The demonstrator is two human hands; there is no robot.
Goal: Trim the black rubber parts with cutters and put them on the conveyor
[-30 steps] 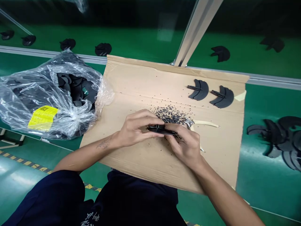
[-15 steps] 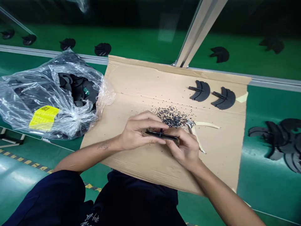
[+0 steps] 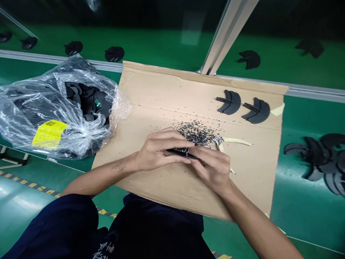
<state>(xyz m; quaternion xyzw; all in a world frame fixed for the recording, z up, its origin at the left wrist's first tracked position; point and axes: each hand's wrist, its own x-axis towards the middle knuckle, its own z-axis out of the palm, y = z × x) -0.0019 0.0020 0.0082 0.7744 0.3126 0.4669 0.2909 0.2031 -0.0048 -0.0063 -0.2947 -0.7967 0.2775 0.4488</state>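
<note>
Between both hands is a black curved plastic part [image 3: 181, 154], held nearly edge-on above the cardboard. My left hand [image 3: 159, 149] is closed on its left side, fingers over the top and thumb along the near edge. My right hand [image 3: 214, 165] grips the right end, its fingers partly hiding the part. Just beyond the hands lies a heap of tiny black plastic bits [image 3: 198, 133]. Nippers with cream handles [image 3: 237, 140] rest beside my right hand, which covers some of one handle. Two similar black curved parts [image 3: 231, 102] [image 3: 257, 110] lie farther back on the right.
A cardboard sheet [image 3: 151, 86] covers the green table. On the left a clear plastic bag [image 3: 24, 108] with a yellow label holds many black parts. More black parts [image 3: 318, 154] are piled at the right. A metal post [image 3: 226, 39] rises at the back edge.
The black part has been tilted between the hands, so its central rib shows differently. My right hand's fingers have shifted slightly and cover more of its right end. The view has moved a little.
</note>
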